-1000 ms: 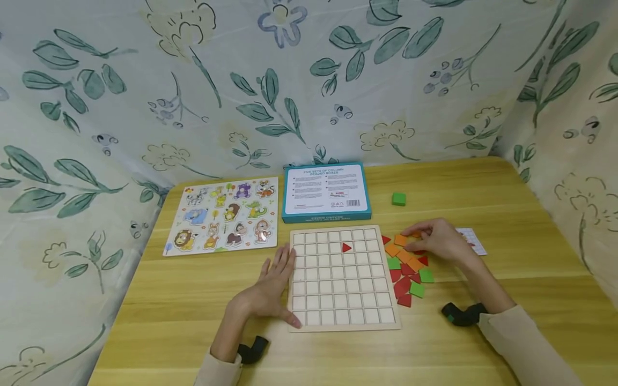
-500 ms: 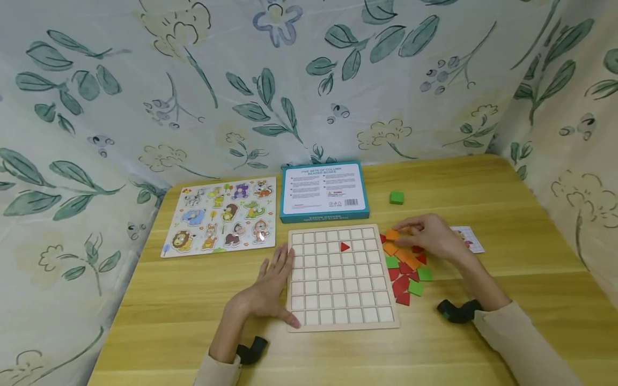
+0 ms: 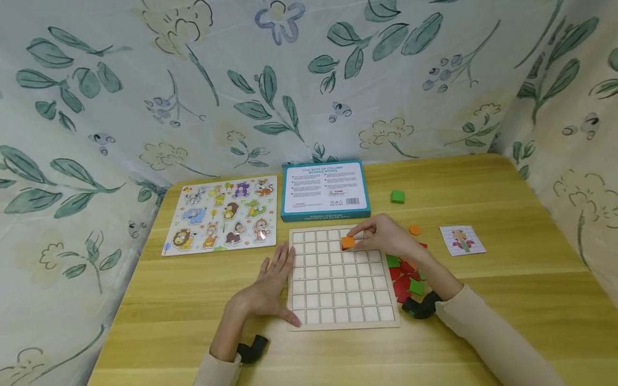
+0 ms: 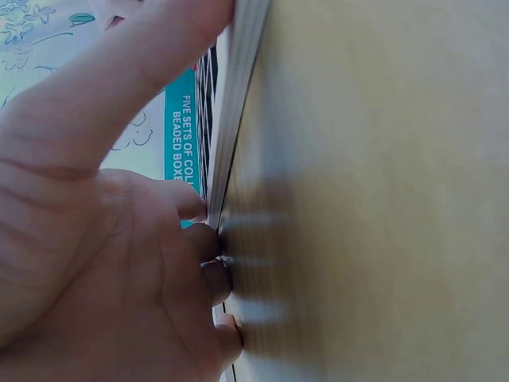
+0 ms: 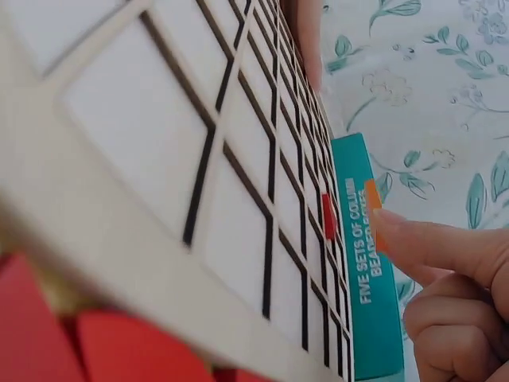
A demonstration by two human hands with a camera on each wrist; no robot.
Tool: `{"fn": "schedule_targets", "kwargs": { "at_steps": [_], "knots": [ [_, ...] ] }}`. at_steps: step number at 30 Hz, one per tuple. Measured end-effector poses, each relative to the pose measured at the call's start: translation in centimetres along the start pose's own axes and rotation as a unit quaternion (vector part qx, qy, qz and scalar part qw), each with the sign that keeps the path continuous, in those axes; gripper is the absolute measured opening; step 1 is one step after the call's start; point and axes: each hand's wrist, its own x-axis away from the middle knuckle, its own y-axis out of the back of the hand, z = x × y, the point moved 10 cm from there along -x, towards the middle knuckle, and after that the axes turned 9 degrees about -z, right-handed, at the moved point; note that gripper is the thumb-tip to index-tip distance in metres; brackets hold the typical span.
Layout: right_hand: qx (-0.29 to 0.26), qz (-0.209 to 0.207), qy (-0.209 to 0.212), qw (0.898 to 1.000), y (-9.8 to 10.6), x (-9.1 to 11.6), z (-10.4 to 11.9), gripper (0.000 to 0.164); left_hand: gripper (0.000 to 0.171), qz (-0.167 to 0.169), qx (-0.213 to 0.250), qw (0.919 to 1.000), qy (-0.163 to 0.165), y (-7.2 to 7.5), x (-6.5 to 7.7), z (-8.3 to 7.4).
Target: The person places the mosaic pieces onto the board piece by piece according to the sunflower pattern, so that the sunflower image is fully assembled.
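Between thumb and finger, my right hand (image 3: pixel 386 236) pinches an orange square tile (image 3: pixel 347 243) over the upper part of the wooden grid board (image 3: pixel 338 326). In the right wrist view the orange tile (image 5: pixel 374 215) is held just above the board, apart from it, near a red triangle tile (image 5: pixel 328 216) lying in a cell. The head view shows that red tile mostly covered by the orange one. My left hand (image 3: pixel 267 284) rests along the board's left edge, fingers spread, its thumb at the lower left corner. In the left wrist view its fingertips touch the board's side (image 4: pixel 242 87).
Red and green tiles (image 3: pixel 403 279) lie in a pile right of the board, partly behind my right forearm. A pattern card (image 3: pixel 462 240), an orange round piece (image 3: pixel 414 230) and a green block (image 3: pixel 398 197) are farther right. Behind stand a teal box (image 3: pixel 325 190) and an animal puzzle (image 3: pixel 222 214).
My right hand has moved left from the tile pile to over the board, carrying an orange square tile. The pattern card is now fully uncovered. The left hand has stayed in place.
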Motion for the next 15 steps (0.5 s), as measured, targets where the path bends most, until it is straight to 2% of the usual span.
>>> {"fn": "schedule_targets", "kwargs": {
  "at_steps": [9,15],
  "knots": [
    [-0.014,-0.007,-0.014,1.0,-2.3,-1.0,0.7,0.024,0.156,0.0,-0.003,1.0,0.004,0.1,0.1,0.0],
    [-0.02,-0.017,-0.02,0.999,-3.1,-1.4,0.6,0.023,0.156,0.002,-0.003,1.0,0.005,0.1,0.0,0.1]
  ]
}}
